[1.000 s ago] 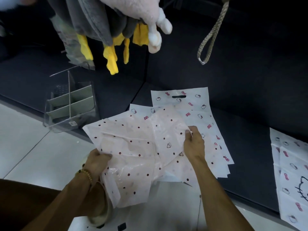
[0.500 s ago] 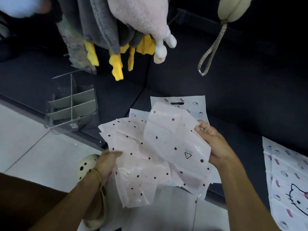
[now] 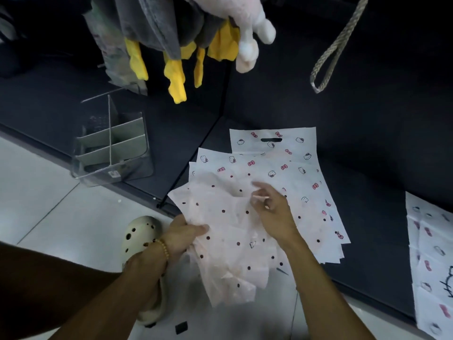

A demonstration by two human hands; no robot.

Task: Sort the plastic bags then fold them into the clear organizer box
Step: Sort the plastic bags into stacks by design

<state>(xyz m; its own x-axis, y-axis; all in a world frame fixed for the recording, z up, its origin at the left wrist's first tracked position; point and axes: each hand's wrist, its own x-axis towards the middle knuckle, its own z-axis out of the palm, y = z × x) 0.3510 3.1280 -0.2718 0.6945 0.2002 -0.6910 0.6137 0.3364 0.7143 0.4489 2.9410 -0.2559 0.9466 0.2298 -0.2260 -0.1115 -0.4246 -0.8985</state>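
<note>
A crumpled pale pink bag with dark dots point(image 3: 228, 231) hangs over the front edge of the dark platform. My left hand point(image 3: 182, 235) grips its left edge, thumb on top. My right hand point(image 3: 272, 209) hovers over the bag's middle with fingers spread and loose, holding nothing. Under the dotted bag lies a stack of white cat-and-bow print bags point(image 3: 289, 168), one with a handle slot at the far end. The clear organizer box point(image 3: 112, 150) with grey dividers stands to the far left on the platform.
More printed white bags point(image 3: 431, 261) lie at the right edge. Plush toys and yellow cloth point(image 3: 176, 69) hang overhead, beside a rope loop point(image 3: 328, 57). A cream clog point(image 3: 142, 234) sits on the white tile floor below my left wrist.
My right hand let go of the dotted bag's folded flap and now hovers open above it. The bag has dropped lower and flatter onto the stack. My left hand kept its grip.
</note>
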